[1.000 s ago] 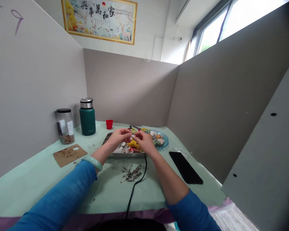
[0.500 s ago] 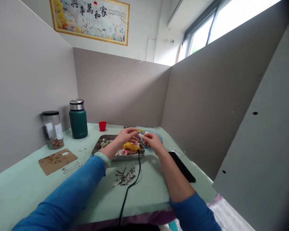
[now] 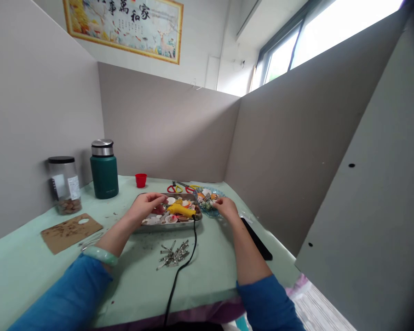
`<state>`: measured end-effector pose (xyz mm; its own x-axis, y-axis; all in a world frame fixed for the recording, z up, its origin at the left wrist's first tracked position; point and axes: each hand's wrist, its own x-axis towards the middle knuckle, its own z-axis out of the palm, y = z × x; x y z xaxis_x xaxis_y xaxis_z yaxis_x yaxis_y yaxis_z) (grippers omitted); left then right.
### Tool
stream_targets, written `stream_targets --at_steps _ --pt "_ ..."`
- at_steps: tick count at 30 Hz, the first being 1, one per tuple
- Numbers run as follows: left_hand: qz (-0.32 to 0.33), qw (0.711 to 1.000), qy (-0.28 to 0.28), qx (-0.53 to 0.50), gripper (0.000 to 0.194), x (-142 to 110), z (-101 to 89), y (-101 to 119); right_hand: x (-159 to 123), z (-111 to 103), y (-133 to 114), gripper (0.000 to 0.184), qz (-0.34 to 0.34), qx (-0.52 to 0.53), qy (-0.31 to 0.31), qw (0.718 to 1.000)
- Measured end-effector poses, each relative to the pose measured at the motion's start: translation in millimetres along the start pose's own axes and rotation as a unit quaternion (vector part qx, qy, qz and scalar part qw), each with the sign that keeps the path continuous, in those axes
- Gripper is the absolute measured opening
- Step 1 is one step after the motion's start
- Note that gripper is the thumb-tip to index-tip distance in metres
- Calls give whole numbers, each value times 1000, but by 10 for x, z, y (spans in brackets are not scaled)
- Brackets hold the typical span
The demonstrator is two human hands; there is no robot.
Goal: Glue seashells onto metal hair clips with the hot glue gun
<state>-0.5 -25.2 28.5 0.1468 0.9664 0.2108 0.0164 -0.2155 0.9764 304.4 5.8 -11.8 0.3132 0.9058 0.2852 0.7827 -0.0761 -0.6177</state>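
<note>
My left hand [image 3: 146, 208] is over the left side of a metal tray [image 3: 179, 225] of shells, its fingers loosely bent and apart, with nothing seen in them. Inside that tray lies a yellow glue gun [image 3: 182, 210], its black cord [image 3: 175, 281] running down over the table edge. At the blue glass bowl [image 3: 212, 213], my right hand [image 3: 228, 209] has thumb and fingers pinched together at the rim near small shells and trinkets [image 3: 207, 196]. Whatever the pinch holds is too small to make out. In front of the tray is a pile of metal clips [image 3: 173, 254].
Scissors [image 3: 174, 187] and a red cup [image 3: 141, 180] are behind the tray. To the left stand a green flask [image 3: 104, 170] and a clear jar [image 3: 65, 186], near a brown card [image 3: 71, 233] and safety pins [image 3: 90, 241]. A black flat object [image 3: 257, 239] lies right.
My hands, together around a small white piece half a second ago, have separated. The left moved left over the tray; the right came down to the bowl. The white piece is no longer visible between them.
</note>
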Motion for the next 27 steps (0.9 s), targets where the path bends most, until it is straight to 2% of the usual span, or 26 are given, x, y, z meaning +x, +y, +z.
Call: stream_targets --at_steps 4,9,16,21,23,27 --pt "-2 1000 5 3 43 -18 -10 -15 -37 -35 -16 8 34 -44 -30 998" --pt "10 1000 6 15 42 -2 -49 -42 -131 -84 -4 11 123 -54 7 991" --pt "7 999 34 1 46 -6 -118 12 -170 44 -46 6 206 0 -31 978" --pt "23 997 67 -13 45 46 -296 31 -73 142 26 8 235 53 -42 970" --pt "31 996 80 12 44 77 -400 12 -28 181 65 11 248 77 -47 965" --pt "25 986 99 133 39 130 -557 -65 37 258 96 15 278 144 -55 948"
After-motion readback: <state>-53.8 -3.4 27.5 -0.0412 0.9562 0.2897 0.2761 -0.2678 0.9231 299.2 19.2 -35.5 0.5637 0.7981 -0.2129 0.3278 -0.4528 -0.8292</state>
